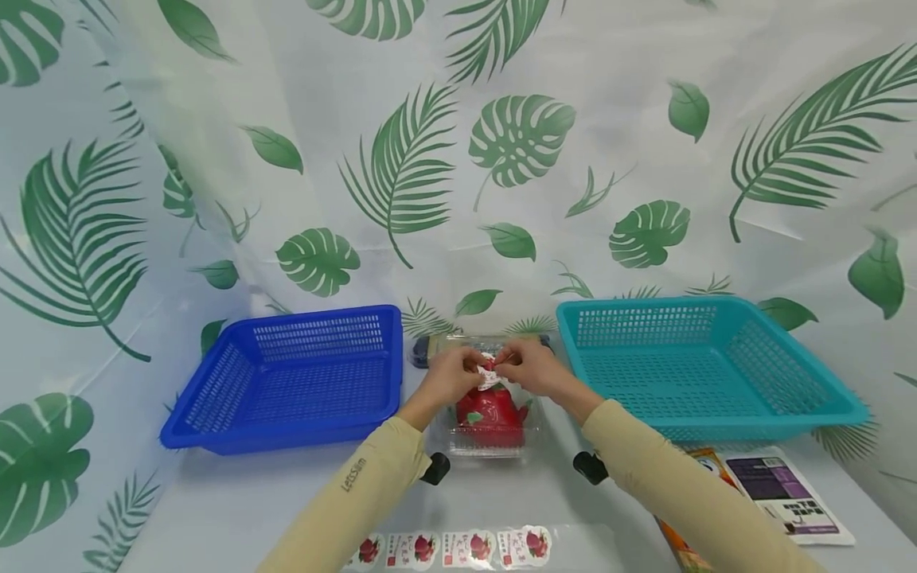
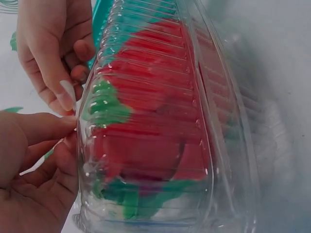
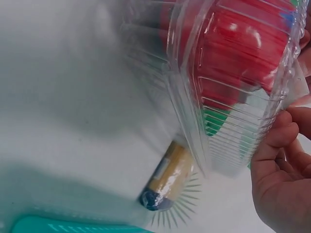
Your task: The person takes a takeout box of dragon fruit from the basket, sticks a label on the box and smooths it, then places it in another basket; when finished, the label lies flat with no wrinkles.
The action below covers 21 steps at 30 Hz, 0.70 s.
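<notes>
A clear plastic clamshell box [image 1: 487, 452] sits mid-table with shiny red fruit [image 1: 490, 418] bearing green leaf tips inside. Over its top, both hands meet at a small white sticker [image 1: 489, 376] with a red print. My left hand [image 1: 451, 378] pinches the sticker's left side between thumb and fingertips. From the other side my right hand [image 1: 536, 368] pinches it too. In the left wrist view a curled white edge of the sticker [image 2: 69, 91] shows at the right fingertips, right beside the box lid. The fingertips partly cover the print.
A blue basket [image 1: 286, 434] stands left and a teal basket [image 1: 716, 422] right. Near the front edge lies a strip of fruit stickers [image 1: 451, 549]. Packets [image 1: 784, 493] lie under the right forearm. Behind the box is a tan roll with dark ends [image 3: 167, 177].
</notes>
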Motion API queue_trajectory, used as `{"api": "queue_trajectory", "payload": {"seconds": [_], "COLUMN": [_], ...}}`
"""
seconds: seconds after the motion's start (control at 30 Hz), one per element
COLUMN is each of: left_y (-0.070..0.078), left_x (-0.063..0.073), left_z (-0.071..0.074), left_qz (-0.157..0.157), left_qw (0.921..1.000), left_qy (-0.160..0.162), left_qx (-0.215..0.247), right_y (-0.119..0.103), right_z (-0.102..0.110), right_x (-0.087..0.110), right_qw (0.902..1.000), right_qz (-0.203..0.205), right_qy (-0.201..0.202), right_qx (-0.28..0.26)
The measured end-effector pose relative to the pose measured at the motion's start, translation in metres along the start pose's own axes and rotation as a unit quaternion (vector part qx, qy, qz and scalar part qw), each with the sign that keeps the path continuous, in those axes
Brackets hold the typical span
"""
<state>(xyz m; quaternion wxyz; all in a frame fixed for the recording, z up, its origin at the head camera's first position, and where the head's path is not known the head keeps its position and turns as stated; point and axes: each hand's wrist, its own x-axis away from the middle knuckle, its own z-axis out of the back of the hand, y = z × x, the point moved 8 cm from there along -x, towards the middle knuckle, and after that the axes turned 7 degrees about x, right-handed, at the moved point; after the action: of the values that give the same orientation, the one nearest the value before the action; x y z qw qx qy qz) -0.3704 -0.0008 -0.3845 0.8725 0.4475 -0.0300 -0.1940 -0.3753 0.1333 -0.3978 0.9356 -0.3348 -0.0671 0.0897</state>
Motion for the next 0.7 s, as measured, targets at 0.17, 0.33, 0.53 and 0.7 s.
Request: {"api": "queue_trajectory", "payload": {"seconds": [0.17,0.33,0.53,0.7], "left_y": [-0.0031,-0.0037,-0.0015,-0.0016], "left_x": [-0.0003,-0.0017,-0.0024,-0.0016], "left_z": [-0.0001,0.0007,0.0029,0.0012], "left_qz": [0.013,0.019,0.033,0.029], "left_qw": [0.9997,0.9995,0.9989,0.9991], "left_qy": [-0.006,-0.006,-0.017,-0.023], "left_qx": [0.022,0.026,0.029,0.018], "right_y": [0.0010,-0.0017,-0.0050,-0.0059], "right_z": [-0.0008,-0.0010,-0.0007,-0.0004], "right_x": [-0.0023,-0.0031,-0.0053,-0.0046], "right_qw": [0.9999,0.9999,0.9998,0.9997], "right_qz": [-0.010,-0.009,-0.004,-0.005], "right_qy": [0.001,0.000,-0.001,-0.004], "right_qx": [0.005,0.008,0.020,0.025]}}
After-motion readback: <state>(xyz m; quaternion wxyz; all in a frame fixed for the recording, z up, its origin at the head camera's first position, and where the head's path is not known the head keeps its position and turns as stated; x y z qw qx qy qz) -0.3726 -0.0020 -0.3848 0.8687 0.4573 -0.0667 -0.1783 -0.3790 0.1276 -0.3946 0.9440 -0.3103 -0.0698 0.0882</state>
